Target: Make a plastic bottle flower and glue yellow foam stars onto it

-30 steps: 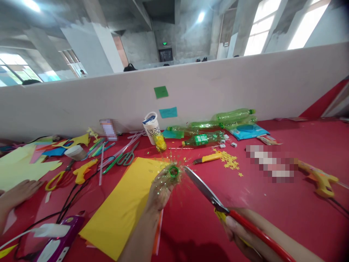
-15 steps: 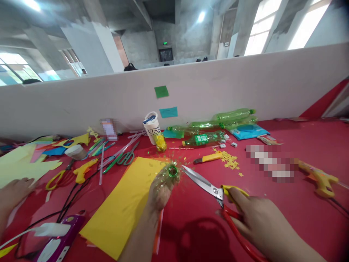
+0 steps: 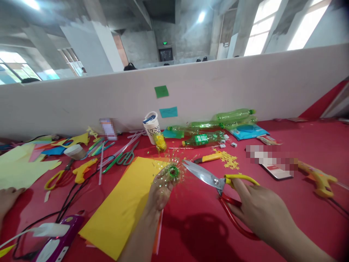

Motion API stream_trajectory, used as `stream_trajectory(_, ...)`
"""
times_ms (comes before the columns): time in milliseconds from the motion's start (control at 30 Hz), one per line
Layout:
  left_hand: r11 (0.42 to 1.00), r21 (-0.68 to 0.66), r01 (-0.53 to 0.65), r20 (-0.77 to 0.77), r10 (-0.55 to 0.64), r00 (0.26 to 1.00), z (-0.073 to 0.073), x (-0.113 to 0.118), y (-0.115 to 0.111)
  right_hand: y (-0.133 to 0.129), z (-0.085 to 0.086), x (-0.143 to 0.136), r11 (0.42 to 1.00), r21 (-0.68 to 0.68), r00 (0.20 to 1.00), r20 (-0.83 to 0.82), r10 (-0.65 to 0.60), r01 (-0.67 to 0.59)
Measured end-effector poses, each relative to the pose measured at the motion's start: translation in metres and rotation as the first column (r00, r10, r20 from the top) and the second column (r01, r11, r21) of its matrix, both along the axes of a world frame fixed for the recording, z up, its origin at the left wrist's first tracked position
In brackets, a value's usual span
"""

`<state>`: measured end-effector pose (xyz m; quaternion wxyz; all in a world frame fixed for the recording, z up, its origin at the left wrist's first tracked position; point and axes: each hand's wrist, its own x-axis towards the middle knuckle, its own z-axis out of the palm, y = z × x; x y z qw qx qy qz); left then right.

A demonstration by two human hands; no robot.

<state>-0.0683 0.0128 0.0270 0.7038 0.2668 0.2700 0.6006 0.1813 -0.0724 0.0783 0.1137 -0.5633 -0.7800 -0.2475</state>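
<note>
My left hand (image 3: 160, 189) holds a clear green bottle piece (image 3: 173, 171), its ring-shaped neck facing up and thin cut strips fanning out round it. My right hand (image 3: 259, 207) grips large scissors (image 3: 203, 173) with one yellow and one red handle. Their blades point left, with the tips just right of the strips, and look nearly closed. Beneath and left of my left hand lies a stack of yellow paper (image 3: 120, 207). Beyond the scissors are a yellow cutter (image 3: 211, 157) and a pile of yellow stars (image 3: 229, 160).
Green bottles (image 3: 204, 139), a white cup (image 3: 152, 127) and a blue packet (image 3: 249, 131) stand or lie near the partition (image 3: 109, 98). Glue guns (image 3: 84, 170) are at both sides. A purple power strip (image 3: 61, 236) is lower left. Another person's hand (image 3: 11, 198) rests far left.
My right hand and the scissors have risen slightly, and the handles are spread wider. The bottle piece has turned a little in my left hand. The other person's hand has drawn back left.
</note>
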Motion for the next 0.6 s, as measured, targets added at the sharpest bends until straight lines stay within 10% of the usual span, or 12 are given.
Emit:
stream_trajectory(433,1.000,0.000,0.023,-0.007,-0.023,1.000,-0.007,-0.003,-0.001,-0.001,0.001,0.001,0.992,-0.125,0.983,-0.179,-0.051,0.029)
stream_trajectory(600,0.999,-0.009,0.032,0.020,-0.032,0.999,-0.007,-0.003,0.001,-0.013,0.017,-0.001,0.778,-0.588,0.768,-0.597,-0.232,-0.222)
